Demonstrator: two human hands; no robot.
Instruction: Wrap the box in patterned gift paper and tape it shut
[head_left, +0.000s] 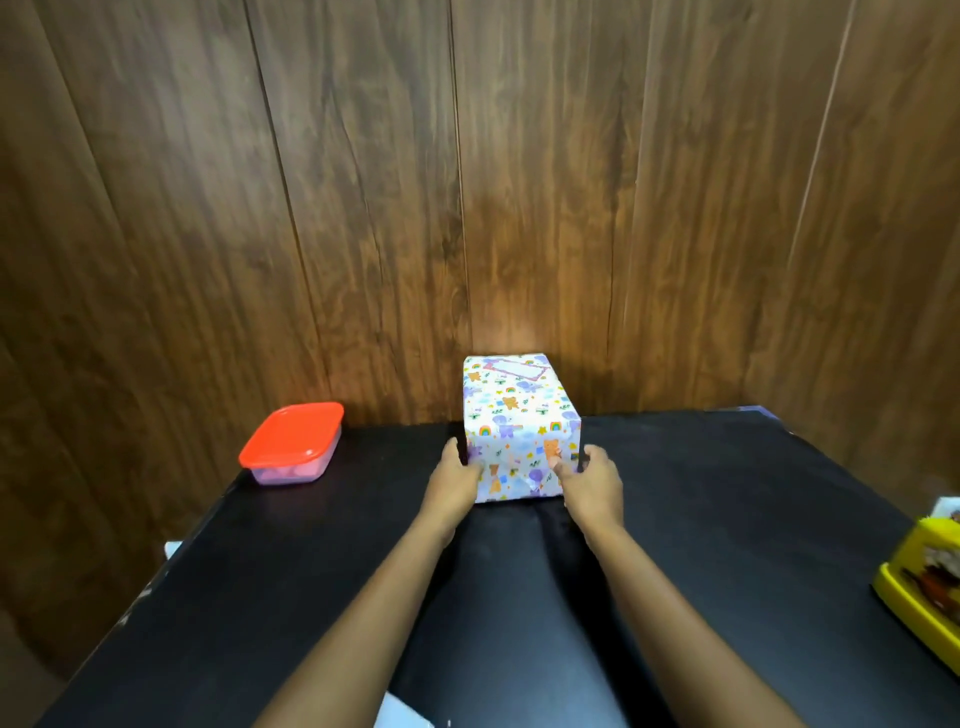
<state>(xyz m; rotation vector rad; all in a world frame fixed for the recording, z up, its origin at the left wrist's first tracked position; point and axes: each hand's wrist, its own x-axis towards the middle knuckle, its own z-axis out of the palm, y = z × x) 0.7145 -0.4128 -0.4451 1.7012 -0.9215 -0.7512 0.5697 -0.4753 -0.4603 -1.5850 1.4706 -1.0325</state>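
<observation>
The left hand (457, 480) and right hand (595, 480) clamp the box (519, 431), its pink-bordered label (514, 370) unreadable.

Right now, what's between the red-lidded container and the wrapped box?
In the head view, only bare black table lies between the red-lidded container and the wrapped box, besides the left hand gripping that box.

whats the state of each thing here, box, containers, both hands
box, patterned paper covers every visible face
left hand, grips box's left side
right hand, grips box's right side
red-lidded container, lid on
yellow container, cut off by frame, cannot tell
</observation>
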